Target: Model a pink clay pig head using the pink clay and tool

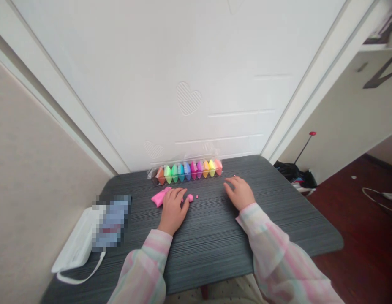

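My left hand (173,210) rests on the dark table with its fingers apart. Its fingertips reach the edge of a bright pink packet of modelling clay (158,198), partly covered by the hand. Just right of the thumb sits a small pink clay ball (190,198), with a tiny pink bit (197,196) beside it. Over on the right, my right hand (240,194) lies palm down, fingers spread, holding nothing. A tiny speck (234,175) shows at its fingertips. Behind both hands, a clear tray of colourful clay packets (188,171) runs along the back of the table.
A white box-shaped device (74,245) with a white cable (85,279) lies at the table's left, beside a blurred-out blue item (112,223). The table (211,253) meets a white panel (135,84) at the back. A black bag (294,173) stands beyond the right edge.
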`<state>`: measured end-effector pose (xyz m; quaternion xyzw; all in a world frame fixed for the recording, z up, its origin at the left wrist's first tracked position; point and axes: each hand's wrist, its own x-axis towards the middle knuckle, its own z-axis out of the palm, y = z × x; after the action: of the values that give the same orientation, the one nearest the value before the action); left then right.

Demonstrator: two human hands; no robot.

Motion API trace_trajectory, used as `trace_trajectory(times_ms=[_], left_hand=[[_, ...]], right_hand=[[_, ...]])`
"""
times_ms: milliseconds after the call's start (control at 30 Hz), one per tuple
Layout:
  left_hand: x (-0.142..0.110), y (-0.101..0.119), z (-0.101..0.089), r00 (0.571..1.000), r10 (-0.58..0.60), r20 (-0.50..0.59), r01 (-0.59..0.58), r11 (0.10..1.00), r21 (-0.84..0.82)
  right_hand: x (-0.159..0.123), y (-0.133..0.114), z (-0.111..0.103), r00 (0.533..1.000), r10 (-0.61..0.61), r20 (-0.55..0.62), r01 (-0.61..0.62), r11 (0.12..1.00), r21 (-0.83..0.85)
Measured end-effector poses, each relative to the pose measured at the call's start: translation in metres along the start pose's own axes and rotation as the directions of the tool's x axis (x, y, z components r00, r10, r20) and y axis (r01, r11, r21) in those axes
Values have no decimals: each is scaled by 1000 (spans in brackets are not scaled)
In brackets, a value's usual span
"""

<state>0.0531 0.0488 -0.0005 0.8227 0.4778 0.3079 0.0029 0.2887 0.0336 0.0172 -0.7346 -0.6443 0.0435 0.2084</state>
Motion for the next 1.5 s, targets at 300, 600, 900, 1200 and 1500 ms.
trace_trajectory(times_ms=[300, 600, 900, 1200, 1500], left_hand=[[2, 9, 1, 999, 45, 4, -45, 997, 62], [-1, 10, -2, 994, -10, 109, -2, 994, 110], [0, 9, -1, 993, -6, 121, 1, 999, 39], [-1, 4, -2, 1000, -19, -4, 19, 996, -85], [-1, 9, -6, 984, -176, -7, 167, 945, -280]], right_hand=[[21, 52, -23, 945, 293, 147, -285, 955, -78], [30, 46, -21, 921, 347, 179, -333, 937, -102], [24, 49, -21, 950, 242, 197, -253, 967, 33], [27, 46, -25, 951, 275, 140, -307, 885, 351], [-12, -16, -84, 991, 64, 122, -116, -92, 989]])
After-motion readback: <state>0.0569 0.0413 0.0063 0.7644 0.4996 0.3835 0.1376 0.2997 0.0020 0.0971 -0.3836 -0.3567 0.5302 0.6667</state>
